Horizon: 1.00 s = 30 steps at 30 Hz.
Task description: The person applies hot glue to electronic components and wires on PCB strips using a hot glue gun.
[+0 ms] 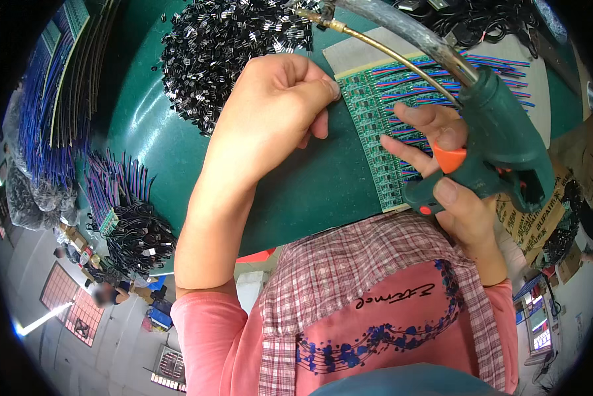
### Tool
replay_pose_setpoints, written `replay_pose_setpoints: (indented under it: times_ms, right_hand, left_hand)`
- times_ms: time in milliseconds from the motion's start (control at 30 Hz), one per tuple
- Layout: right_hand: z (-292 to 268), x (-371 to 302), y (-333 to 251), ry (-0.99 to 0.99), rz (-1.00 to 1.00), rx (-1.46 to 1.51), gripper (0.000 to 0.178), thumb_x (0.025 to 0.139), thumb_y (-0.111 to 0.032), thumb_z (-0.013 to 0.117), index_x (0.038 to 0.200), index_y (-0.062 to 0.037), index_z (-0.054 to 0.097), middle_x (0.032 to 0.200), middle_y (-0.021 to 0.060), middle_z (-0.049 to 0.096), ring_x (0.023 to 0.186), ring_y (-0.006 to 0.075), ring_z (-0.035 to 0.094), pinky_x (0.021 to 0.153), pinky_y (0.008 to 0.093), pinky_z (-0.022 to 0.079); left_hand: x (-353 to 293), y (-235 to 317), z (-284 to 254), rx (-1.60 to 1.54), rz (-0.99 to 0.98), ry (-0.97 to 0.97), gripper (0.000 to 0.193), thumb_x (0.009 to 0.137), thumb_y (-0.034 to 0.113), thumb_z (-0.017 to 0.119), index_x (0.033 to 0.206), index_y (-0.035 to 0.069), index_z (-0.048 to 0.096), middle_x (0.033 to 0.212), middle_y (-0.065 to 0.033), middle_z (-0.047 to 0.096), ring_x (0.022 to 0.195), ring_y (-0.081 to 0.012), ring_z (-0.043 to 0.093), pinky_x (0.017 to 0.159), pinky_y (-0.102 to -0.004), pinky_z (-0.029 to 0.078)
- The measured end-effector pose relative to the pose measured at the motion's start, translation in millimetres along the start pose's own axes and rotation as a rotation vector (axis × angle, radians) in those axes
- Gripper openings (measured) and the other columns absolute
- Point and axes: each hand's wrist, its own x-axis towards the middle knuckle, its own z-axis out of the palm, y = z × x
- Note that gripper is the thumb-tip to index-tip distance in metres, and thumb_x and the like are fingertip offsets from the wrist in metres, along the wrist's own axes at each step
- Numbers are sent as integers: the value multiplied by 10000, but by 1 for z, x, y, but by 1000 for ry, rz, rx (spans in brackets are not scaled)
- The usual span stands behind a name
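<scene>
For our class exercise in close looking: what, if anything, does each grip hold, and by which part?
Right grip: the green pistol-shaped tool, by its handle, beside the orange trigger. Left grip: cannot be told; its underside is hidden.

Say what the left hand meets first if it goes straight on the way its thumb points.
Likely the near edge of the green circuit-board panel, just to the right of the left hand. Depth is unclear: it might pass above the boards instead.

Electronics workshop: green bench (296,195), circuit boards (362,115), soldering gun (508,132), heaped black connectors (204,59).
</scene>
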Motion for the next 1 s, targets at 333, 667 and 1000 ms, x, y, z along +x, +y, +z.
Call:
replay_pose_setpoints:
  times_ms: [333,667,1000]
  right_hand:
    - [-7,-2,-8,69,15,75,566,785,-137,649,1285,-29,408,1295,207,439,1255,331,425,1006,556,387]
    - [-3,-28,-44,-43,242,-125,377,836,-99,617,1175,-44,462,892,155,613,698,172,608,611,292,503]
    - [-1,-47,-40,3,300,-733,110,840,-56,615,943,-18,613,810,57,624,725,150,579,666,281,472]
  left_hand:
    - [-19,-11,13,66,232,180,147,864,166,589,841,24,623,606,9,571,519,-40,506,442,-183,330]
    - [-1,-5,1,58,19,20,139,836,156,595,763,43,627,540,-7,568,430,-41,438,409,-193,303]
    - [3,-4,-1,4,7,-42,130,833,141,604,764,35,631,540,-8,568,419,-38,427,399,-192,291]
